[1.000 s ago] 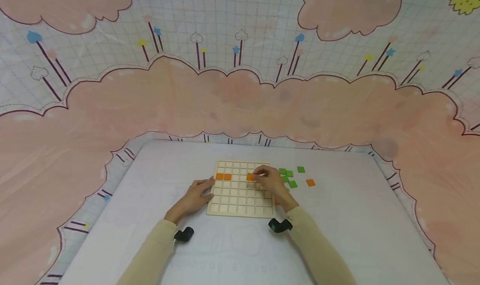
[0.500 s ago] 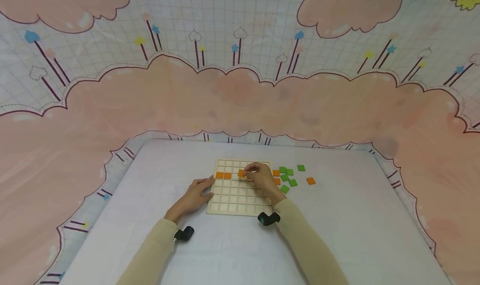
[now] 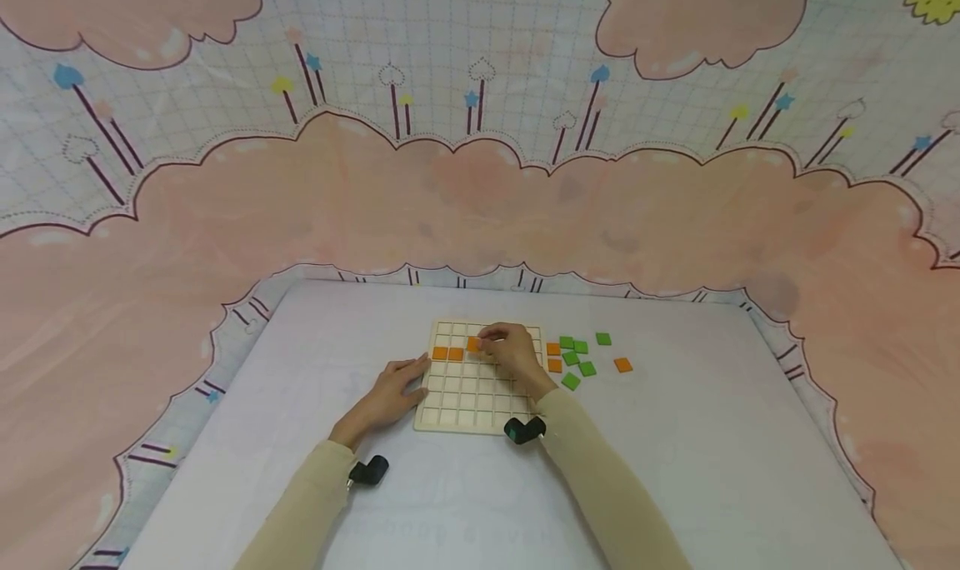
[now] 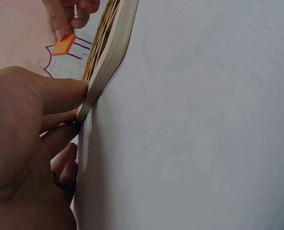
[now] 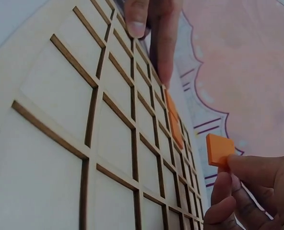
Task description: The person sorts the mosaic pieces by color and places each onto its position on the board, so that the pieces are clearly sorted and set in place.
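leftmost, the left hand (image 3: 386,391) braced against the left edge of the wooden grid board (image 3: 461,384), fingers and thumb spread apart along the rim rather than wrapped round it, likely to stop any sliding on the white tabletop (image 3: 450,503). next, on the board, two orange square tiles (image 3: 440,353) set side by side in the two leftmost cells of one row, apparently kept straight by the cells. a little farther right, the held orange tile (image 3: 474,344), up off the grid and near that pair; exact cell underneath hard to tell. at its right side, the right hand (image 3: 513,350), thumb and finger pinched on the tile's edge, presumably to leave most of the tile uncovered and in sight. just beyond the board's right edge, two loose orange tiles (image 3: 553,348), then six green square tiles (image 3: 571,358) scattered near one another, probably there for easy reach on the right hand's side. farthest right, a lone orange tile (image 3: 623,365), flat and apart from the rest.
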{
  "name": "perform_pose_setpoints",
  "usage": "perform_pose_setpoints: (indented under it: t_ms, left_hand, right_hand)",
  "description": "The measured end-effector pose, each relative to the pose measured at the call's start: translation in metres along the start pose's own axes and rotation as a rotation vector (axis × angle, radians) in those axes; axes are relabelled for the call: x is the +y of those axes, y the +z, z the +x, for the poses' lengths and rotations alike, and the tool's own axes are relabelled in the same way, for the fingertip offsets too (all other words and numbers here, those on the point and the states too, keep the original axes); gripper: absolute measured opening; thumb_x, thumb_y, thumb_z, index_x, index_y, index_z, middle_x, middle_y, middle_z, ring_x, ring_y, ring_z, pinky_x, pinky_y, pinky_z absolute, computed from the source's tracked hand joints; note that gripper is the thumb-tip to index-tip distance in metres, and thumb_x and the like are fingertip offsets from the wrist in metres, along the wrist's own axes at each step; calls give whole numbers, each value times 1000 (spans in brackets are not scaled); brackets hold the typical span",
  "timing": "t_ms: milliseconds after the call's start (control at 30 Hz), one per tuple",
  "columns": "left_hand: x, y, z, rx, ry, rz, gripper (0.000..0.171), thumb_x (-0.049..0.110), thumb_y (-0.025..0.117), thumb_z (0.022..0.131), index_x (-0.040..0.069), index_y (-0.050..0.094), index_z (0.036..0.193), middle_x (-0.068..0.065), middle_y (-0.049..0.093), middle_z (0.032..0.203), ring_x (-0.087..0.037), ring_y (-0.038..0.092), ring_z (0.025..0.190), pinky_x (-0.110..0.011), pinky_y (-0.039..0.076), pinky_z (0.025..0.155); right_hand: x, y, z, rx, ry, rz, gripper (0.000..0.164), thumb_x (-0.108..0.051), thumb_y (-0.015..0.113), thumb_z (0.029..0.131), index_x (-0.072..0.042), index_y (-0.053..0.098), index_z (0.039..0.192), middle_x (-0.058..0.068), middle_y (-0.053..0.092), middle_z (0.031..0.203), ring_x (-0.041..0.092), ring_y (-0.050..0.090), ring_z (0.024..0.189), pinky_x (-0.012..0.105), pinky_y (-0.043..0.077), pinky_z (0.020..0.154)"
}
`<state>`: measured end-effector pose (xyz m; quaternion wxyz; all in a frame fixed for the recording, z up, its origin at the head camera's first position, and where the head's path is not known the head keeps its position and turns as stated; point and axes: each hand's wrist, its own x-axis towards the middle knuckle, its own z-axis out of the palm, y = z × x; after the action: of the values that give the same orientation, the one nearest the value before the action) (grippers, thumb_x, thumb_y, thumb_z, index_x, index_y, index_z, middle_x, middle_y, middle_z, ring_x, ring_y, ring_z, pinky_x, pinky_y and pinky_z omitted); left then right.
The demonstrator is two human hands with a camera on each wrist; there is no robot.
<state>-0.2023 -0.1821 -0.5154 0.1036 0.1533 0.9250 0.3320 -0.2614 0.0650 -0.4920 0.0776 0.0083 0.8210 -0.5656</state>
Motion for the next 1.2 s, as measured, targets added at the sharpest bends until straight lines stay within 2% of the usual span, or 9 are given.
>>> perform_pose_setpoints:
  t_ms: [133,367,667,1000,1200]
  left_hand:
    - [1,0,-1,-3,-2,-1,57,18,58,99,6,37,151,-6,30,162,-38,26,145,-61,26,116]
    - [1,-1,1,0,5,24,57,19,57,99,5,37,151,-9,30,161,-37,26,145,-61,26,115]
    - [-3,0,2,1,10,9,57,18,57,99,5,37,151,-9,30,161,-37,26,145,-61,26,116]
    - [-1,1,0,0,-5,-17,58,18,58,98,6,37,151,-8,30,162,-37,26,145,-61,26,116]
    - [0,0,-1,5,0,-20,58,17,58,98,6,37,151,-9,30,161,-37,26,145,-61,26,115]
  right_hand:
    - [2,3,2,9,-11,-35,6,-15,71,89,-14,76,93,3,71,97,16,61,89,26,52,75]
    - [5,6,4,10,-2,-32,5,-13,71,88,-13,75,91,4,71,95,17,60,86,28,51,76]
    - [10,10,7,35,-14,-99,6,-13,72,87,-16,77,89,3,72,103,19,61,94,38,50,92]
    - [11,12,6,2,5,-148,7,-14,71,89,-18,77,89,1,73,100,17,61,88,35,51,83]
    - [10,12,3,-3,-24,-168,7,-13,71,89,-16,77,90,2,73,96,17,62,84,33,51,79]
